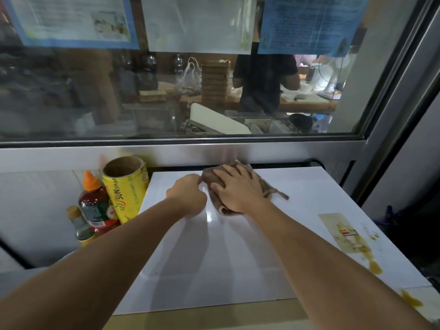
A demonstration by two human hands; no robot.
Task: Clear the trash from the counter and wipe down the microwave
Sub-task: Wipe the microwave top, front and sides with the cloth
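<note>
My right hand [238, 189] lies flat, fingers spread, pressing the brown cloth [214, 179] onto the white microwave top [238, 246]. My left hand [187, 195], curled, pinches the cloth's left edge. Left of my left knuckles stand a yellow wrap roll [125, 191], a sauce bottle [94, 203] and a small bottle [79, 225]. Well right of my fingers lie a stained label [342, 232] and yellow spills [375, 266].

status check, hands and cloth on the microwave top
Right hand flat, pressing brown cloth on microwave top. Left hand pinching cloth edge. Yellow stains unwiped at right.
</note>
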